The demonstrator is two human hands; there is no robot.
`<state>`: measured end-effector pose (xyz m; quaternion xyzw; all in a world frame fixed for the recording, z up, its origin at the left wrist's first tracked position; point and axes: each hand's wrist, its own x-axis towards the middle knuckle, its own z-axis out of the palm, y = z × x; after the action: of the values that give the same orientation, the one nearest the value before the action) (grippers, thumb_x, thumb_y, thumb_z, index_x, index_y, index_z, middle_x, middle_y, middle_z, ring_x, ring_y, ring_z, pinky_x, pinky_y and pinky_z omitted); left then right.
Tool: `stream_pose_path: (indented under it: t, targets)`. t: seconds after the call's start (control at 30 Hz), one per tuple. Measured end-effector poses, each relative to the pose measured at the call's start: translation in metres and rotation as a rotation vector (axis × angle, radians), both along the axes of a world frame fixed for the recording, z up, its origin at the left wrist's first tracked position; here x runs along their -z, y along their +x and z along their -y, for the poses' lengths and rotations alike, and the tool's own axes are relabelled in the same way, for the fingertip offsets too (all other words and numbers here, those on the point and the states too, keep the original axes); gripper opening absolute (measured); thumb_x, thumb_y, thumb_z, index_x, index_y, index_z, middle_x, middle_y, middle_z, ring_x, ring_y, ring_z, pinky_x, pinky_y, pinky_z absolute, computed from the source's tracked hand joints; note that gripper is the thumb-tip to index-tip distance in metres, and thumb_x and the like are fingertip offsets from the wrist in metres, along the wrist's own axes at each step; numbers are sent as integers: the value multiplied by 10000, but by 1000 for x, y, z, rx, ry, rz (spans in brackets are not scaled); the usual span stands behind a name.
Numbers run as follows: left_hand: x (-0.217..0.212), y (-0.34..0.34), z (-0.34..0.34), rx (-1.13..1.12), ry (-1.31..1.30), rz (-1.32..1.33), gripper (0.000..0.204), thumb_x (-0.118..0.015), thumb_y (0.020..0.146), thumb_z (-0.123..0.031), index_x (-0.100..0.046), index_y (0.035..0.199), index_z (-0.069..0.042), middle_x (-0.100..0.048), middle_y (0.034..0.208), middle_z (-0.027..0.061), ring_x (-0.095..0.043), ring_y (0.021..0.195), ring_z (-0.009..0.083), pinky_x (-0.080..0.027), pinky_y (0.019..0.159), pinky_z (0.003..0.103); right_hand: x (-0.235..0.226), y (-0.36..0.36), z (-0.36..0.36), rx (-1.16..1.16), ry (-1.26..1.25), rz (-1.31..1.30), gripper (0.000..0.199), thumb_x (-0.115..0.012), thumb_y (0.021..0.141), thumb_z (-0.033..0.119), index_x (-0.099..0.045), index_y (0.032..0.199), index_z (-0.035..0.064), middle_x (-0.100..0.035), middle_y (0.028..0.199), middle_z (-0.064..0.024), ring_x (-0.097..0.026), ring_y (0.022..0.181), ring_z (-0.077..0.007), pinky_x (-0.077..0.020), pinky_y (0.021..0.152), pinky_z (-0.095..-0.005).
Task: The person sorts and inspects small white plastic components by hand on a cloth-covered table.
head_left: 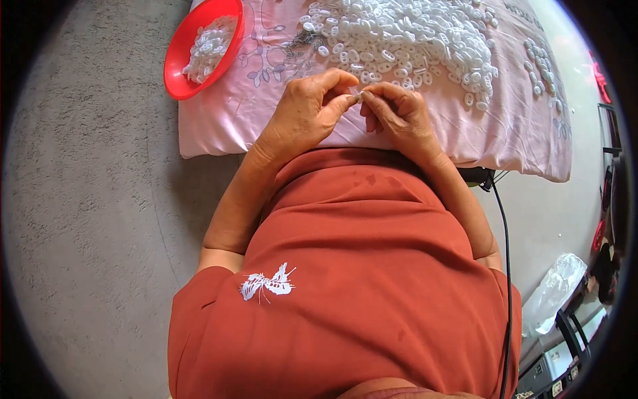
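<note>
Pinching hands: here they are, thumb to forefinger on both, left hand [307, 106] and right hand [401, 118] almost tip to tip, a tiny pale piece [360, 97] caught between them; too small to say what it is.
Double pinch: with something that little, two grips probably buy steadiness, one bracing while the other works.
Forearms: drawn in along the body, wrists by the near edge, likely to spare the arms.
White heap: just beyond the fingertips, what a spread of white oval pieces [412, 40], seemingly set for a short reach.
Grey tangle: thin wiry bits [302, 50] at the heap's left side, presumably parked handy for the left hand.
Red bowl: over on the left, the bowl [175, 66] carries more small white pieces [211, 50], its wall probably keeping them apart from the heap.
Far-right cluster: a smaller group [539, 63], well apart from the heap, perhaps separated on purpose.
Desk: pink cloth [219, 126], leafy print, a few creases; soft cover, so small pieces likely roll less.
Room: grey floor [86, 199], black cable [503, 226] on the right, a plastic bag [557, 292], blurred dark clutter at the rim.
</note>
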<state>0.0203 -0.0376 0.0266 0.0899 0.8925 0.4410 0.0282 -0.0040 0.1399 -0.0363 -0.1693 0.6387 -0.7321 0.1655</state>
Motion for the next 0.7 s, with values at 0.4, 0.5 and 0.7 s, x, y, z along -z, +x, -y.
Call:
stream_pose_path:
  t: [0.4, 0.5, 0.7]
  targets:
    - [24, 6, -2, -123, 126, 37, 114, -673, 834, -101, -642, 857, 5, -684, 740, 89, -661, 669, 133, -518, 618, 279, 0, -1, -3, -38, -31, 46, 154, -581, 945, 100, -673, 985, -18, -656, 771, -26, -567, 607, -58, -447, 538, -196]
    - [23, 9, -4, -142, 141, 9, 93, -660, 845, -87, -641, 852, 4, -687, 748, 88, -662, 671, 130, -518, 622, 278, 0, 1, -2, -45, 41, 5, 154, -583, 945, 99, -673, 989, -18, -665, 787, -31, -576, 617, -59, -456, 544, -198]
    - [23, 12, -2, -88, 63, 55, 77, -645, 894, -69, -628, 904, 5, -675, 818, 33, -617, 755, 71, -501, 693, 221, -2, 4, -4, -61, 17, 52, 157, -576, 949, 99, -666, 1007, -16, -675, 809, -43, -602, 643, -68, -481, 562, -205]
